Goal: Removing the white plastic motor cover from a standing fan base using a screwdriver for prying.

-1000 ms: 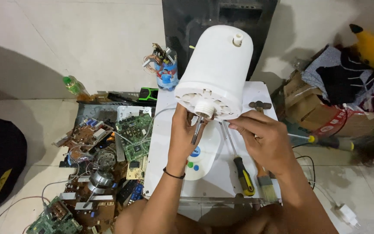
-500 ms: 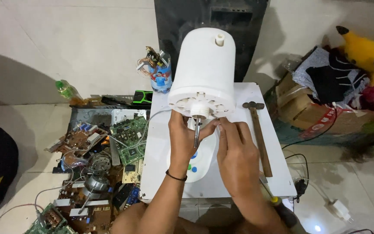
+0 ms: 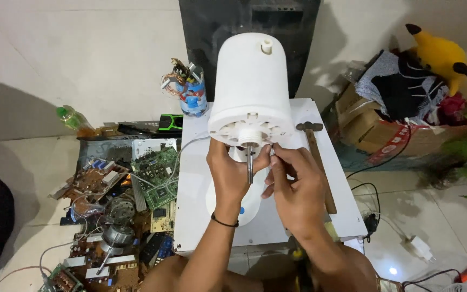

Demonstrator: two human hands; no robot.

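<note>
At frame centre, I see the left hand (image 3: 228, 176) grip clamped on the metal shaft (image 3: 250, 162) of the white motor housing (image 3: 251, 86); the right hand (image 3: 295, 186) grip pinches a small part, unidentifiable, beside it, above the counter (image 3: 195, 216).

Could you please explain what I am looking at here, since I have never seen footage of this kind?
There is one view, from a camera worn on a person's head, looking down at their own bare hands. The left hand, with a thin black band at the wrist, and the right hand meet at a thin metal shaft sticking out of a large white plastic cylindrical housing. This sits on a white square table. A hammer with a wooden handle lies on the table at the right. On the floor to the left lies a pile of green circuit boards and small motors.
</note>
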